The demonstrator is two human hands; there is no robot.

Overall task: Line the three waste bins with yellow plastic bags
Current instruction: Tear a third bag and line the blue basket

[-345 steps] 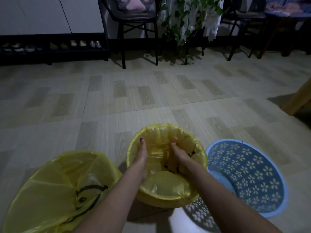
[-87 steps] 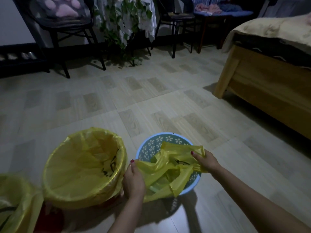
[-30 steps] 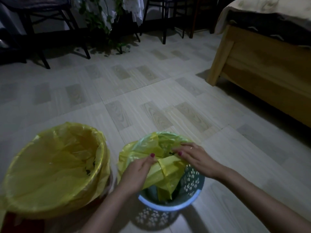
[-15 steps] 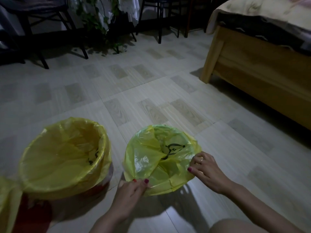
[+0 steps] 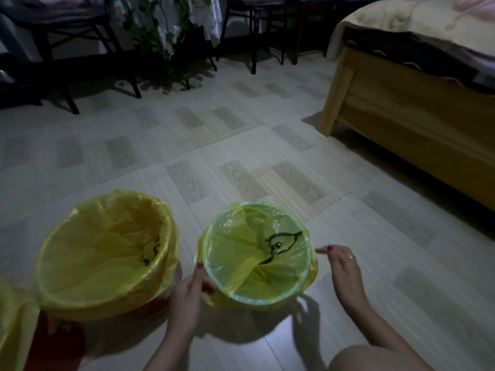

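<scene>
Two bins stand side by side on the floor. The small bin [image 5: 257, 299] wears a yellow bag [image 5: 241, 253] stretched over its rim, with a black print inside. My left hand [image 5: 187, 298] pinches the bag's edge at the bin's left rim. My right hand [image 5: 344, 269] hovers just right of the bin, fingers apart, holding nothing. The larger bin [image 5: 107, 253] on the left is lined with a yellow bag folded over its rim. At the bottom left corner a strip of a third yellow bag [image 5: 13, 328] shows.
A wooden bed frame [image 5: 407, 116] fills the right side. Dark chairs [image 5: 67, 30] and a leafy plant [image 5: 160, 30] stand along the far wall. My bare knee [image 5: 375, 360] is at the bottom right. Pale tiled floor [image 5: 241, 156] lies between.
The bag's edge has been pulled down over the small bin's rim, so the opening is round and taut. My right hand has let go of the bag and drawn slightly away.
</scene>
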